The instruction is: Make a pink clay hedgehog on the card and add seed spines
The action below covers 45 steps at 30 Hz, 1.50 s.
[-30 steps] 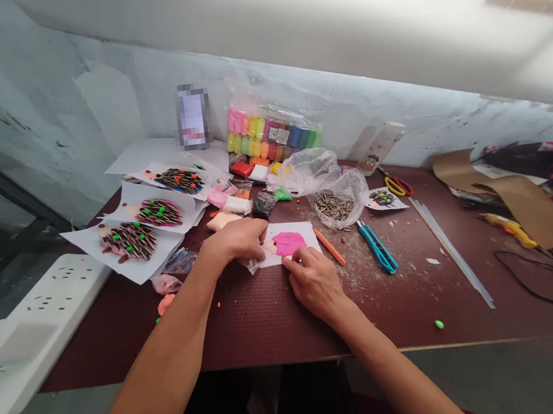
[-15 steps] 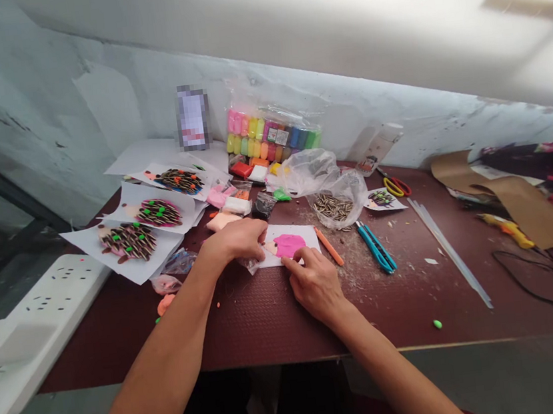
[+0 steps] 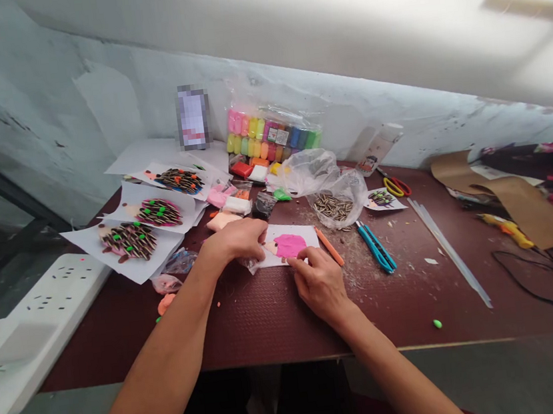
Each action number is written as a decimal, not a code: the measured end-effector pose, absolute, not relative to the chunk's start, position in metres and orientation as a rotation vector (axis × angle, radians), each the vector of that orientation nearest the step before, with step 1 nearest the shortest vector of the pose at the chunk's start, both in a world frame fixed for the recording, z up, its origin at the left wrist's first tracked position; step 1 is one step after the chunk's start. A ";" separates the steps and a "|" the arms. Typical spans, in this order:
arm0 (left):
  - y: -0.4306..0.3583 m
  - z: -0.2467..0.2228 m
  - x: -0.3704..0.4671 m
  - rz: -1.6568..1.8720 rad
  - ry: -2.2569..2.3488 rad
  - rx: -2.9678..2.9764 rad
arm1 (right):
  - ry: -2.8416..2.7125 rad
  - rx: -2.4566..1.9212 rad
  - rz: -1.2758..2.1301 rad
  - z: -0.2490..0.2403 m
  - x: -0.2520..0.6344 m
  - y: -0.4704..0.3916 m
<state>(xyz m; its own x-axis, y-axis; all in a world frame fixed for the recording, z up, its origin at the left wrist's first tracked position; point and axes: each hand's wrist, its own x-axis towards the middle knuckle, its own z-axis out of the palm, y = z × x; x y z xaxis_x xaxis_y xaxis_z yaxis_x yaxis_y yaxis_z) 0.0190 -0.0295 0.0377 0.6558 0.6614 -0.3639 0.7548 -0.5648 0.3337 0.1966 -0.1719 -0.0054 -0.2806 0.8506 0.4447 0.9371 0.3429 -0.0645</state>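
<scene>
A white card lies on the table with a pink clay hedgehog body and a pale clay snout with dark dots. My left hand rests at the card's left edge, fingers curled down and closed; what they grip, if anything, is hidden. Beside its fingertips is a clear plastic wrapper. My right hand is at the card's lower edge, its fingers loosely bent and apart. A small brown clay bit shows just left of its fingertips, under the pink body.
Finished hedgehog cards lie at left near a white power strip. Behind the card are clay packs and a bag of brown spikes. Right are an orange stick, a blue cutter, scissors, glue sticks and a glue gun.
My right hand has shifted slightly right, its fingertips drawing back from the lower edge of the pink clay. The brown bit shows more now. My left hand has stayed put.
</scene>
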 end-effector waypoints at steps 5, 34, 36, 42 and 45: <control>-0.031 0.040 0.020 -0.281 1.118 2.420 | -2.260 -1.552 -0.267 -0.006 0.193 -0.173; -0.031 0.039 0.020 -0.276 1.108 2.421 | -2.257 -1.476 -0.364 -0.009 0.193 -0.172; -0.031 0.040 0.020 -0.279 1.106 2.422 | -2.238 -1.471 -0.370 -0.009 0.193 -0.172; -0.031 0.039 0.020 -0.271 1.106 2.434 | -2.298 -1.500 -0.323 -0.011 0.193 -0.170; -0.031 0.038 0.020 -0.274 1.106 2.436 | -2.301 -1.476 -0.328 -0.011 0.193 -0.170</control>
<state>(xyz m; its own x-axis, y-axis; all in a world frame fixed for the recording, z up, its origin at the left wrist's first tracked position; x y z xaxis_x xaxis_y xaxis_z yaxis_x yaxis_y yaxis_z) 0.0199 -0.0307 0.0381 0.6588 0.6633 -0.3551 0.7523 -0.5783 0.3155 0.1926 -0.1704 -0.0108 -0.3720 0.8177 0.4392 0.9079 0.4190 -0.0110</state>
